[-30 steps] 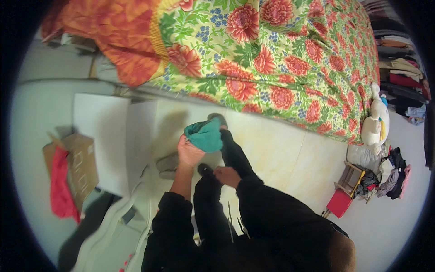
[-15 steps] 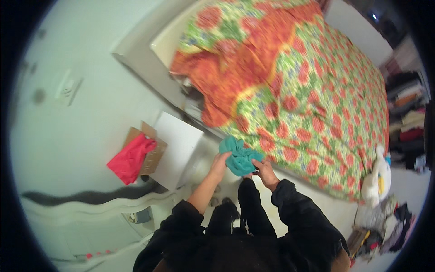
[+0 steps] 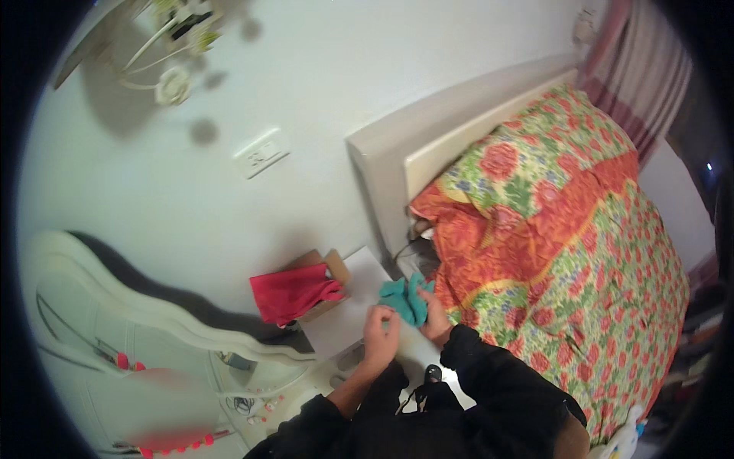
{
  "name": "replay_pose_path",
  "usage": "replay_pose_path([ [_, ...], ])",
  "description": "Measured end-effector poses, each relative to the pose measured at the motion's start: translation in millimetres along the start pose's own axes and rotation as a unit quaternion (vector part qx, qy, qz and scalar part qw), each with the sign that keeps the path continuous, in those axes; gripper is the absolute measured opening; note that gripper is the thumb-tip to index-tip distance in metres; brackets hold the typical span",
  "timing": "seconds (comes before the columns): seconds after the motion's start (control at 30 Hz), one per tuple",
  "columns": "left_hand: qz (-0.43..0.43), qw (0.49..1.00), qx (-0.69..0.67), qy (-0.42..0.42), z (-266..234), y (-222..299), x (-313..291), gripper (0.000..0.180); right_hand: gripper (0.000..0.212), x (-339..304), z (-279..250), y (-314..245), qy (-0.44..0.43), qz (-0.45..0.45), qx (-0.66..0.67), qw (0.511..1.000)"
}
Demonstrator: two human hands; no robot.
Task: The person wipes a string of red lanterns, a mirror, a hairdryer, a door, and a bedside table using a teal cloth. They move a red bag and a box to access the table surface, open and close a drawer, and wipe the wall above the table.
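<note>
A crumpled teal cloth (image 3: 405,301) is held up in front of me, over the gap between a white bedside cabinet and the bed. My right hand (image 3: 435,320) grips its right side, the fingers wrapped round the fabric. At the lower left edge of the cloth is my left hand (image 3: 380,335), closed with fingers curled in a pinch; the exact contact is hard to make out. Left of the hands, a red cloth (image 3: 294,292) lies draped over an open cardboard box (image 3: 336,268).
The box stands on the white bedside cabinet (image 3: 367,269). On the right is a bed with a floral quilt (image 3: 581,298) and a pale headboard (image 3: 382,176). A white wavy-framed mirror (image 3: 153,306) is at the left. A socket (image 3: 261,153) and a flower lamp (image 3: 174,86) are on the wall.
My view has swung left, bringing the wall lamp and more of the mirror into sight. The teal cloth is bunched smaller, and my hands are closer together, nearer the bedside cabinet.
</note>
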State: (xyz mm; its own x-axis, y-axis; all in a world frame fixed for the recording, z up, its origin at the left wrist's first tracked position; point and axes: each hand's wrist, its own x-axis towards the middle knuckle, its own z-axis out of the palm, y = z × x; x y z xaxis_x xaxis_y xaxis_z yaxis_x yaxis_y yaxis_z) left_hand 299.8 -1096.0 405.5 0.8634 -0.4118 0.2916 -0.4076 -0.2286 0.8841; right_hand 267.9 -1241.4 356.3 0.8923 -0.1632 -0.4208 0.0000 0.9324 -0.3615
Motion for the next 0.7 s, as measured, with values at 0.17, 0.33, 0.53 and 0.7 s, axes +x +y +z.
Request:
replay_pose_path([
  [0.17, -0.063, 0.994, 0.071, 0.057, -63, -52, 27, 0.024, 0.044, 50, 98, -60, 0.045, -0.358, -0.318, 0.877],
  [0.33, -0.125, 0.989, 0.048, 0.065, -91, -53, 38, 0.034, 0.067, 93, 198, -107, -0.019, -0.534, -0.444, 0.719],
  [0.53, -0.077, 0.996, 0.051, -0.002, -70, -48, 80, 0.036, 0.060, 213, 215, -136, -0.018, -0.582, -0.732, 0.352],
  [0.7, -0.043, 0.998, 0.056, 0.006, -62, -33, 151, 0.035, 0.049, 245, 211, -169, 0.045, -0.605, -0.704, 0.370],
])
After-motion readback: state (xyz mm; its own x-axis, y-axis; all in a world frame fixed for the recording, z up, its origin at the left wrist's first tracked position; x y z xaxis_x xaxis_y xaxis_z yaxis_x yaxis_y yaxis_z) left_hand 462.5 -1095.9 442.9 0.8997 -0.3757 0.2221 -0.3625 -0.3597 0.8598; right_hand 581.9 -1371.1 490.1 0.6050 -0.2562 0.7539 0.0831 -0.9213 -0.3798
